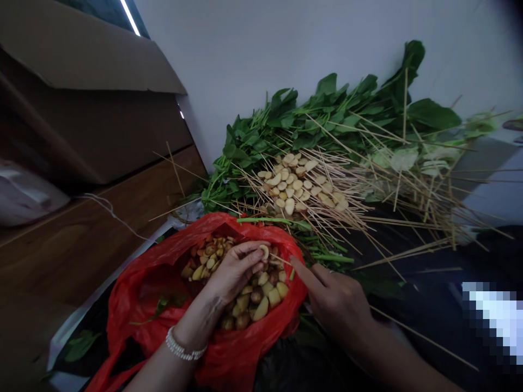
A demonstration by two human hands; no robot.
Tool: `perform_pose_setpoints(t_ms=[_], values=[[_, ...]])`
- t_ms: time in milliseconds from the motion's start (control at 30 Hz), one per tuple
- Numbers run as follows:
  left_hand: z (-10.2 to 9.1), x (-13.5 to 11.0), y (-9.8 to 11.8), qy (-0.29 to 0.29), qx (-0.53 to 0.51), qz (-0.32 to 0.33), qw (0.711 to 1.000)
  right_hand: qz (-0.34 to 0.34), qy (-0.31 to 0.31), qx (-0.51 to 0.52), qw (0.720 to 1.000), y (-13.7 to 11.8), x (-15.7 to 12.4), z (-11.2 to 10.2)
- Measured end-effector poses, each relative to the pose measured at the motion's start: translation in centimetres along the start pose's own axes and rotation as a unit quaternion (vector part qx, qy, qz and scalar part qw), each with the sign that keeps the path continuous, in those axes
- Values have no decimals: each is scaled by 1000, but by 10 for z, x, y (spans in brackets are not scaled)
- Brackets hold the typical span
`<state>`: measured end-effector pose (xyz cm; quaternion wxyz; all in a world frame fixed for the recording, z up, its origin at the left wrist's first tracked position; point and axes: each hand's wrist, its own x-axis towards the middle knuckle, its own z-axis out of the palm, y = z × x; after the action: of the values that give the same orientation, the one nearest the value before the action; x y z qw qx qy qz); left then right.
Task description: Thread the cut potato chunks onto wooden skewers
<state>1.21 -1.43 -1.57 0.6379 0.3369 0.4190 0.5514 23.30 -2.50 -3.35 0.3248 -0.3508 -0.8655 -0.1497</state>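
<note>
Over the open red plastic bag (139, 272), my left hand (235, 272) pinches a small round pale slice (265, 251), which looks like potato, between thumb and fingertips. My right hand (341, 299) is closed around a thin bamboo skewer (425, 338). The skewer's front end points left and meets the slice or lies right beside it; I cannot tell how deep it goes. Its long rear part sticks out behind my right hand towards the lower right. Inside the bag lie many pale cut potato pieces (261, 296), partly hidden by my left hand and wrist.
Behind the bag, a heap of skewers loaded with potato slices (292, 182) rests against leafy green stems (261, 133). More skewers carry pale cabbage-like leaves (404, 159) on the right. A cardboard box (93, 125) stands on wood at left. A white wall (286, 43) rises behind.
</note>
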Motion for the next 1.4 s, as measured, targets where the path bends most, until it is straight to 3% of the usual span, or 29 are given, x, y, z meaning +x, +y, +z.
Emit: perform_pose_setpoints(t_ms=[400, 900, 1200, 1400], values=[[1, -1, 1, 4, 12, 0, 1000, 0, -5, 0, 1000, -1, -2, 4], [8, -2, -6, 51, 149, 87, 984, 23, -1, 20, 1000, -8, 4, 6], [12, -2, -5, 24, 50, 48, 997, 24, 2, 41, 999, -6, 6, 8], [7, 0, -7, 33, 17, 66, 997, -30, 26, -18, 999, 0, 3, 7]])
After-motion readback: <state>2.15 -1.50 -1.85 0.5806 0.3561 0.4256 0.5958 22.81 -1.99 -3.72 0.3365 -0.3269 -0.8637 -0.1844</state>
